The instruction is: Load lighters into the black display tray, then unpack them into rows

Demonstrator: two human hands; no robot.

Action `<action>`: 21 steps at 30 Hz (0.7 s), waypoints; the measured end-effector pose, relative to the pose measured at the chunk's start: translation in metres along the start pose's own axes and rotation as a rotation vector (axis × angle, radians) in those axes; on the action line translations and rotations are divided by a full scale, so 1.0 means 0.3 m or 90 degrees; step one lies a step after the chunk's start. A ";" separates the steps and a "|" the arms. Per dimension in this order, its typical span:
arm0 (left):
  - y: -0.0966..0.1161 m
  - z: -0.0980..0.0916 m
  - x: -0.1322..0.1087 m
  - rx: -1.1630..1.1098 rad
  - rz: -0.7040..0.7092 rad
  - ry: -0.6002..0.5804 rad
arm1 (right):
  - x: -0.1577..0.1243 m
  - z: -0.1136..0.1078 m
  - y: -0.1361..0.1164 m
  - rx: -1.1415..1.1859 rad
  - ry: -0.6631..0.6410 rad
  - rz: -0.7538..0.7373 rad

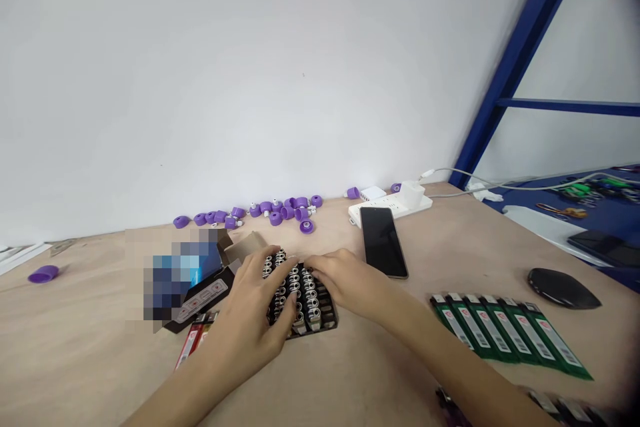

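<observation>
A black tray [327, 320] in the middle of the table holds rows of upright lighters [313, 310] with metal tops. My left hand [257, 297] lies over the tray's left side, fingers spread and thumb apart, touching the lighters. At the tray's far right part, my right hand [350, 280] has its fingers bent and pressed together on the lighter tops; whatever they pinch is hidden. Some slots along the tray's right edge hold no lighter. Red lighters [189, 343] lie left of my left hand, partly covered by it.
An opened black box [205, 300] stands on the left. Purple caps [275, 217] line the wall. A phone [384, 240], a white power strip [390, 207], green lighters [510, 330] and a black mouse-like object [563, 287] are to the right. A blue frame [500, 87] rises there.
</observation>
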State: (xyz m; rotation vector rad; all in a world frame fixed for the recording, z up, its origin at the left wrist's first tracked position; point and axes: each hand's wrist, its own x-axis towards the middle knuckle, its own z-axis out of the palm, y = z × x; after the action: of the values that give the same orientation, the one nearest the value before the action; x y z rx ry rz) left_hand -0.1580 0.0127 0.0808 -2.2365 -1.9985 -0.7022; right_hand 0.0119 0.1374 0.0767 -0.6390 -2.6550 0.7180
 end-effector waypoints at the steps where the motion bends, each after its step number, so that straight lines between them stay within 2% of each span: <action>1: 0.000 0.003 -0.001 0.004 0.005 -0.006 | -0.001 -0.001 -0.002 -0.007 0.001 -0.003; 7: 0.001 0.018 -0.009 0.022 0.020 -0.033 | -0.016 -0.074 -0.007 -0.063 0.073 -0.003; 13: -0.011 0.033 -0.020 0.048 0.041 -0.056 | -0.066 -0.223 -0.048 -0.124 0.193 -0.026; 18: -0.045 0.060 -0.032 0.060 0.082 -0.017 | -0.177 -0.383 -0.106 -0.165 0.351 -0.010; 20: -0.062 0.071 -0.034 0.062 0.092 -0.004 | -0.254 -0.410 -0.090 -0.156 0.399 0.016; 21: -0.068 0.073 -0.035 0.062 0.095 -0.001 | -0.302 -0.408 -0.067 -0.156 0.388 0.044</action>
State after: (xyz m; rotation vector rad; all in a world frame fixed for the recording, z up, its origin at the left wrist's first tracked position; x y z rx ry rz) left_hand -0.1716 0.0137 0.0523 -2.2982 -1.8013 -0.5751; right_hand 0.1318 0.1254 0.1718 -0.8562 -2.1671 0.1632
